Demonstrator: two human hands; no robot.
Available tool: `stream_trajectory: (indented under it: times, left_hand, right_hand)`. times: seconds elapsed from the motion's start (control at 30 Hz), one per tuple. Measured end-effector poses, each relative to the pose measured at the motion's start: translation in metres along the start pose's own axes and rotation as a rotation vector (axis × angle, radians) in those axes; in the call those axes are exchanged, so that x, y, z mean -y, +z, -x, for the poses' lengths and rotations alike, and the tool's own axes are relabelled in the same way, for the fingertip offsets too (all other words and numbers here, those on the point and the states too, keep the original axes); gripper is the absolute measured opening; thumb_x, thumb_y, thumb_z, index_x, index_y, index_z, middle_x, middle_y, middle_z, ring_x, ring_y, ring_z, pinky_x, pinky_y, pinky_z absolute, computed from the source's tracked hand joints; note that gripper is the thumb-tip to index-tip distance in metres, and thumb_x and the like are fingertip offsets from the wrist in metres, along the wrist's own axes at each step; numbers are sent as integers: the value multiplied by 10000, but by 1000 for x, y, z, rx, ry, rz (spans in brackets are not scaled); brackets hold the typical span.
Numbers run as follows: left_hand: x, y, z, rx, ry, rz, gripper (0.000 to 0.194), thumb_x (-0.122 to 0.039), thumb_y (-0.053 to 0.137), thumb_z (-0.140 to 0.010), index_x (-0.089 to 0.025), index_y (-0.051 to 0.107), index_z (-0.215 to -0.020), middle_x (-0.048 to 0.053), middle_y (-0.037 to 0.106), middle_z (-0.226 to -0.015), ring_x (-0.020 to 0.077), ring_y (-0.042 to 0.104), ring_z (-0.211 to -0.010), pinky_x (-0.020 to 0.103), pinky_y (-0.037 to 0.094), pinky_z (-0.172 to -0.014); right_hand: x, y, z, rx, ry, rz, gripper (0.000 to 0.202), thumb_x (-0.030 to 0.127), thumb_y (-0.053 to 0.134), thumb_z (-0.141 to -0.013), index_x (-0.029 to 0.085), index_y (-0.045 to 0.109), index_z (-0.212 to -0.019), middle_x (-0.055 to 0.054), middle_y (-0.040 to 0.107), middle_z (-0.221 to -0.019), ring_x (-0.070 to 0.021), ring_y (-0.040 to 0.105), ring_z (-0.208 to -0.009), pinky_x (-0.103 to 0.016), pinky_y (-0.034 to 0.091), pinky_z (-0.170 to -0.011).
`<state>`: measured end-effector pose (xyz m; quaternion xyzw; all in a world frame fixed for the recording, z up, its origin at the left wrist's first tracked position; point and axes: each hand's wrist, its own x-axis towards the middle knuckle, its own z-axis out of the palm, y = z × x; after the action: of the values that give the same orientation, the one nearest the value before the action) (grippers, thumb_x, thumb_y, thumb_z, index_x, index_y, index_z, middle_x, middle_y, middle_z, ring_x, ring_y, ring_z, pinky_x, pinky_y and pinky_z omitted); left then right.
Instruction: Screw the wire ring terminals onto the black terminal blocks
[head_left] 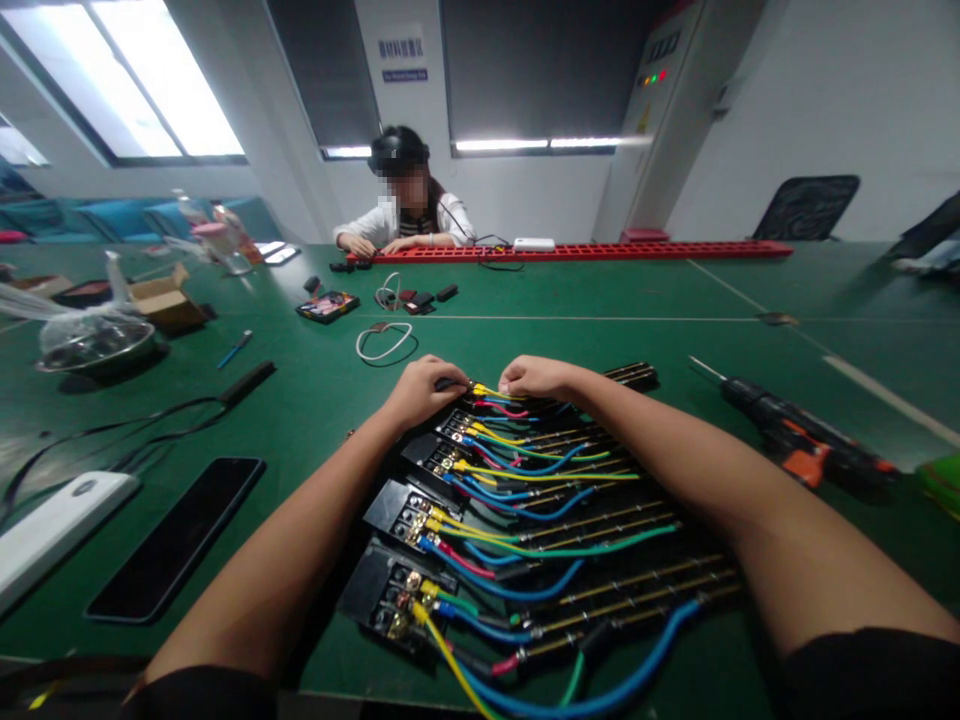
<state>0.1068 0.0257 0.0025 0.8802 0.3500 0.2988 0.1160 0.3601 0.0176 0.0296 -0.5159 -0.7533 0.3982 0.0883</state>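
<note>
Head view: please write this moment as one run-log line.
Left hand: at farthest terminal block | Right hand: at its yellow wires, grip unclear | Power drill: lying on green table

Phone (176, 540) left of wires (555, 553), drill (802, 425) right

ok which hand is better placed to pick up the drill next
Likely the right hand: the drill lies on that side, outside the right forearm. The left hand is farther off, at the far end of the row of black terminal blocks.
</note>
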Motion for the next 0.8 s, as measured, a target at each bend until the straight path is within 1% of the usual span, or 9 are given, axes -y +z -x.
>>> stream_trajectory:
  times: [0.17, 0.4, 0.67, 0.8]
  left_hand:
    - [0, -2, -1, 2, 29, -29, 126, -308, 677, -877, -238, 778, -906, 8, 783, -934, 210, 630, -899, 354, 466, -866]
    - [-4, -4, -2, 20, -1, -62, 116, -282, 689, -858, -237, 788, -897, 10, 783, -894, 207, 625, -885, 338, 479, -831]
    - [-2, -5, -4, 37, 65, -108, 124, -283, 690, -860, -240, 797, -903, 16, 779, -878, 213, 582, -867, 347, 474, -817]
    - [-1, -5, -5, 44, 78, -170, 130, -299, 691, -869, -252, 800, -920, 11, 781, -887, 231, 568, -884, 361, 454, -818]
  right_hand:
    - [-1, 0, -1, -3, 3, -8, 76, 192, 594, -761, 141, 638, -726, 45, 470, -585, -82, 366, -543, -248, 280, -551]
    - [-1, 0, -1, -3, 3, -24, 71, 184, 599, -757, 141, 627, -708, 44, 462, -576, -80, 353, -534, -249, 259, -537]
    - [-1, 1, 1, -3, 13, -43, 88, 189, 586, -771, 141, 609, -701, 49, 433, -557, -73, 326, -513, -245, 225, -514]
    - [-4, 1, -3, 5, 4, -53, 78, 202, 610, -750, 140, 622, -704, 42, 463, -568, -77, 345, -523, -241, 253, -527]
